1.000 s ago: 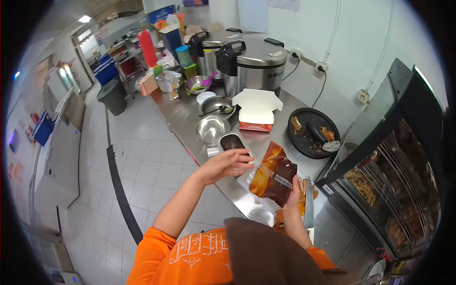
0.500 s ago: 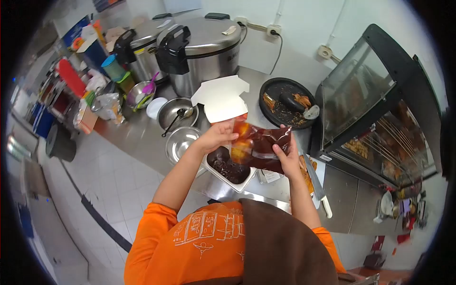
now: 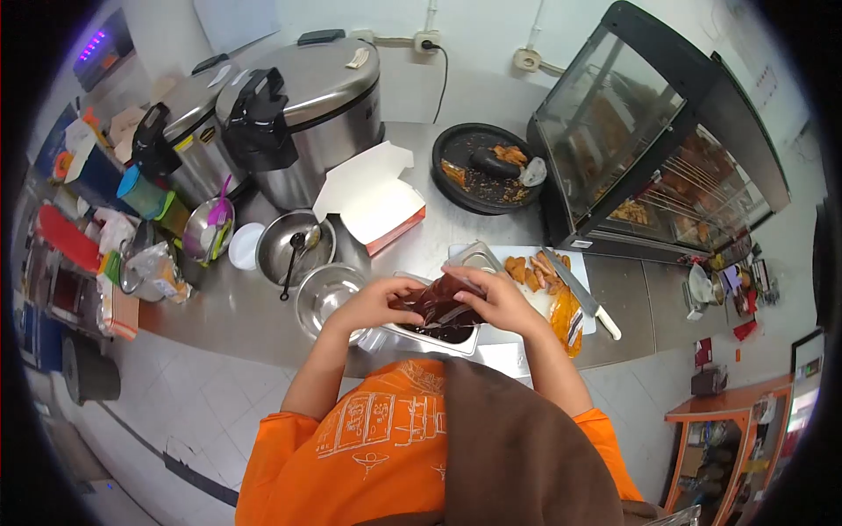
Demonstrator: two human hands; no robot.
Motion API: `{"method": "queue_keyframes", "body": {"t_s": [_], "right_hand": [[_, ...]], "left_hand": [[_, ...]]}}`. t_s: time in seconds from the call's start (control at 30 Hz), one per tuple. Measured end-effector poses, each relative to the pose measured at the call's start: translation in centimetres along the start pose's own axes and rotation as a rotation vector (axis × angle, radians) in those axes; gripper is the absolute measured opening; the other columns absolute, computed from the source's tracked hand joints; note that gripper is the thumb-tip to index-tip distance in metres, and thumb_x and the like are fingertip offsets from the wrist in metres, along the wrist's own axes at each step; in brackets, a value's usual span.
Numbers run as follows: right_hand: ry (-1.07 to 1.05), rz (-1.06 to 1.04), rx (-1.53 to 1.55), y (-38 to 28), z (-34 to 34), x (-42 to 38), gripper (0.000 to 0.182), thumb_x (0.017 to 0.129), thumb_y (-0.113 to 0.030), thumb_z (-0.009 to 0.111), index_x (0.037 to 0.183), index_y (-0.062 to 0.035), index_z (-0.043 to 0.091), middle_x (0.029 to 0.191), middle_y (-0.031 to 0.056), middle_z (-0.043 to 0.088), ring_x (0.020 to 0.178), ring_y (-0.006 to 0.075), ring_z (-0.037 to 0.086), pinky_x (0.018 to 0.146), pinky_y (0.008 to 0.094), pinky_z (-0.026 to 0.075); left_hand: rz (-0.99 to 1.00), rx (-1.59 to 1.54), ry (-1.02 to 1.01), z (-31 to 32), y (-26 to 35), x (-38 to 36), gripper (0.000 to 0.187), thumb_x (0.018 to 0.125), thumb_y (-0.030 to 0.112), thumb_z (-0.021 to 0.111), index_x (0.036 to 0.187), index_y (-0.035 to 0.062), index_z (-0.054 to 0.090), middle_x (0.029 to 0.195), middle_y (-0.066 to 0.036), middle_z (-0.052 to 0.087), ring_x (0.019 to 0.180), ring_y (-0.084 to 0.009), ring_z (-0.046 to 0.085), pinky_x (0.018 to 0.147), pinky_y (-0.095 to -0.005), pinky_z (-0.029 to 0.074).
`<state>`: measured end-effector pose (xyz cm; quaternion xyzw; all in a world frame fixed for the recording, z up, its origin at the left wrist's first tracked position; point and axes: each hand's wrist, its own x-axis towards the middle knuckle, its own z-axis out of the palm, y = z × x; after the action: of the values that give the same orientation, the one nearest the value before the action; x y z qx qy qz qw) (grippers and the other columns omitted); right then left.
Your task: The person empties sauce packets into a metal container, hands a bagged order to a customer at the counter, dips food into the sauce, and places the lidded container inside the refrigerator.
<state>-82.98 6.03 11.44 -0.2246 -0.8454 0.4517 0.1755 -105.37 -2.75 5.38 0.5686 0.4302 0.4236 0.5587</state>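
Both hands grip a clear plastic pouch of dark brown sauce (image 3: 443, 300), tilted low over a rectangular metal container (image 3: 469, 347). My left hand (image 3: 375, 303) is closed on the pouch's left end, and my right hand (image 3: 498, 302) is closed round its upper right side. Dark sauce (image 3: 449, 334) shows in the container under the pouch. Whether anything is flowing out is hidden by the pouch and fingers. A steel bowl (image 3: 317, 294) stands just left of my left hand. Right of my right hand, cut browned meat (image 3: 537, 272) and a knife (image 3: 579, 292) lie on a white cutting board (image 3: 574, 260).
An open takeaway box (image 3: 373, 206) stands behind the bowls, near a second steel bowl with a dark ladle (image 3: 289, 273). Farther back are a black stone mortar (image 3: 456, 197) and large rice cookers (image 3: 320, 92). A glass display warmer (image 3: 614, 131) stands at the right.
The pouch has come down from a raised, flat hold to a bunched, tilted one over the container. My view has shifted, with more of the cutting board now showing.
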Motion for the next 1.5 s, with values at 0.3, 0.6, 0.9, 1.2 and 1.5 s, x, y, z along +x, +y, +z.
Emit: {"method": "queue_keyframes", "body": {"t_s": [0.3, 0.6, 0.9, 1.2, 1.5], "right_hand": [[0.206, -0.008, -0.028, 0.3, 1.0, -0.3, 0.019, 0.08, -0.01, 0.063, 0.097, -0.0017, 0.064, 0.077, 0.0114, 0.063, 0.066, 0.0169, 0.06, 0.06, 0.027, 0.045], [0.469, -0.084, 0.144, -0.2, 2.7, -0.1, 0.009, 0.074, -0.007, 0.069, 0.081, -0.0019, 0.069, 0.063, 0.0039, 0.053, 0.056, 0.0122, 0.048, 0.052, 0.0244, 0.036], [0.294, -0.054, 0.06, -1.8, 2.2, 0.2, 0.023, 0.066, -0.013, 0.077, 0.086, -0.0044, 0.069, 0.071, 0.0019, 0.058, 0.062, 0.0103, 0.049, 0.054, 0.0232, 0.036], [0.312, 0.222, 0.272, 4.9, 1.2, -5.8, 0.045, 0.066, -0.019, 0.079, 0.105, -0.0059, 0.062, 0.078, -0.0008, 0.056, 0.062, 0.0058, 0.044, 0.055, 0.0212, 0.036], [0.55, -0.143, 0.511, 5.0, 5.2, -2.8, 0.011, 0.081, -0.009, 0.063, 0.077, -0.0052, 0.053, 0.108, 0.0092, 0.054, 0.09, 0.0154, 0.052, 0.078, 0.0235, 0.04]], "left_hand": [[0.124, 0.336, 0.178, 1.6, -1.0, 1.0, 0.019, 0.08, 0.01, 0.063, 0.095, -0.0004, 0.064, 0.069, -0.007, 0.063, 0.064, -0.0072, 0.053, 0.058, -0.0246, 0.044], [0.012, 0.346, -0.01, 0.8, 0.0, 0.8, 0.022, 0.082, 0.019, 0.063, 0.094, 0.0001, 0.063, 0.069, -0.008, 0.063, 0.061, -0.0115, 0.056, 0.057, -0.0267, 0.044], [0.286, 0.577, 0.176, 2.1, 0.9, 1.3, 0.023, 0.081, 0.021, 0.061, 0.099, 0.0065, 0.063, 0.061, -0.014, 0.055, 0.05, -0.0236, 0.052, 0.05, -0.032, 0.04], [0.293, 0.538, 0.206, 1.7, 1.4, 1.5, 0.022, 0.083, 0.022, 0.06, 0.093, 0.0018, 0.063, 0.056, -0.013, 0.051, 0.045, -0.0193, 0.044, 0.046, -0.0304, 0.035], [0.225, 0.64, 0.27, 1.5, 0.7, 1.5, 0.028, 0.086, 0.03, 0.055, 0.091, 0.0032, 0.062, 0.07, -0.016, 0.06, 0.063, -0.0338, 0.058, 0.057, -0.0388, 0.044]]}}
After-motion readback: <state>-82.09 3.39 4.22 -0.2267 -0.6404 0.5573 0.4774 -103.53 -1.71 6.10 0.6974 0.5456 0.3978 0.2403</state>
